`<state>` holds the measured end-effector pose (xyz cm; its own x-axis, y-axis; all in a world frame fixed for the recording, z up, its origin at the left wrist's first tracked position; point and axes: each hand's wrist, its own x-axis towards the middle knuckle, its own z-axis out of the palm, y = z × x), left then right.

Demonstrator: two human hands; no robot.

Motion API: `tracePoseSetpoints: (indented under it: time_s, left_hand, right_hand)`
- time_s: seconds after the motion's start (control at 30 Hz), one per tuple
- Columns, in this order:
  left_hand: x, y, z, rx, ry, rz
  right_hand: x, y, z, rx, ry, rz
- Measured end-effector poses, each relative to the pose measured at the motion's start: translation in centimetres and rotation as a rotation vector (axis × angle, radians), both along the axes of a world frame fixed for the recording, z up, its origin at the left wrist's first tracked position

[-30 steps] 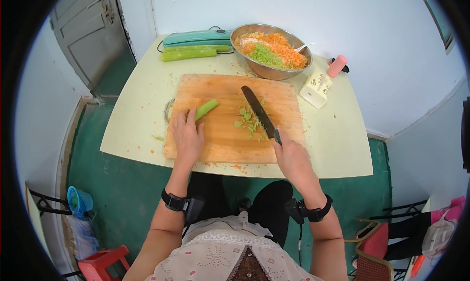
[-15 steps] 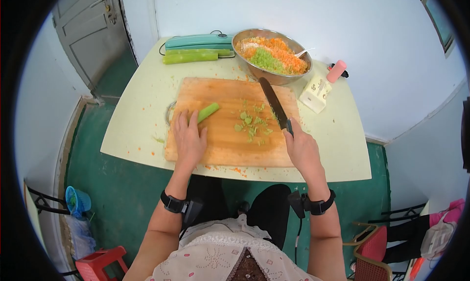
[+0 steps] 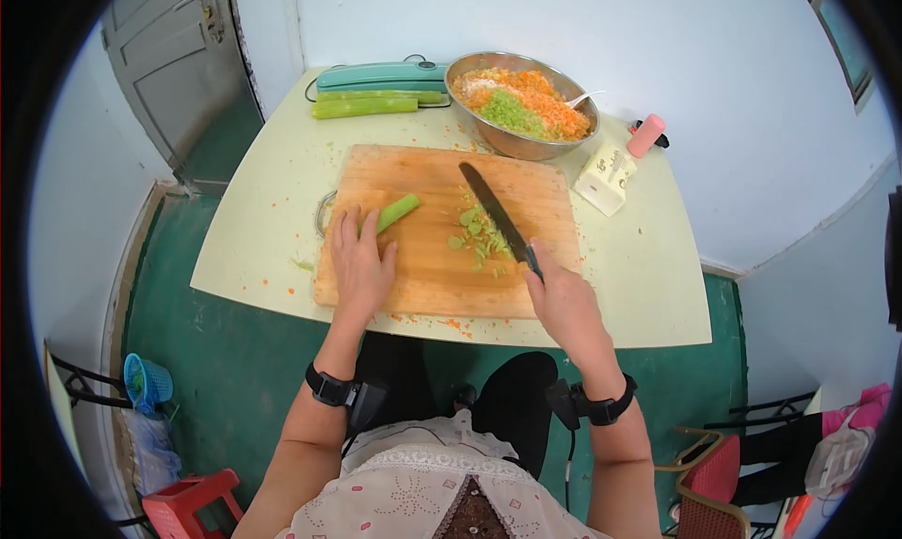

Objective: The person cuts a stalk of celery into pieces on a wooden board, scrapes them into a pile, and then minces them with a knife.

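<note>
Right hand (image 3: pixel 564 304) is gripping the knife (image 3: pixel 493 210) over chopped celery (image 3: pixel 479 236) on the cutting board (image 3: pixel 423 285) by the near edge of the counter (image 3: pixel 254 248). Left hand (image 3: pixel 362 266), open and flat, is pinning the celery stalk (image 3: pixel 397 211). Judged risk: forceful sweeping scattering pieces off the board.

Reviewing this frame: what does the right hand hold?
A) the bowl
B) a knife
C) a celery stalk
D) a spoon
B: the right hand is closed around the handle of the knife, whose blade lies over the chopped celery on the board.
</note>
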<state>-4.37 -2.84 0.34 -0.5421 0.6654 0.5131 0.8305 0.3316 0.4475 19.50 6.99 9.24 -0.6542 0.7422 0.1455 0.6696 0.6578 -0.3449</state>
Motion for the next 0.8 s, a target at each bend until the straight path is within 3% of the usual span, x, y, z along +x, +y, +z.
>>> tracePoseSetpoints:
  time_s: [0.8]
  left_hand:
    - [0.16, -0.12, 0.12, 0.040, -0.007, 0.016]
  right_hand:
    - [-0.60, -0.59, -1.06, -0.015, 0.026, 0.016]
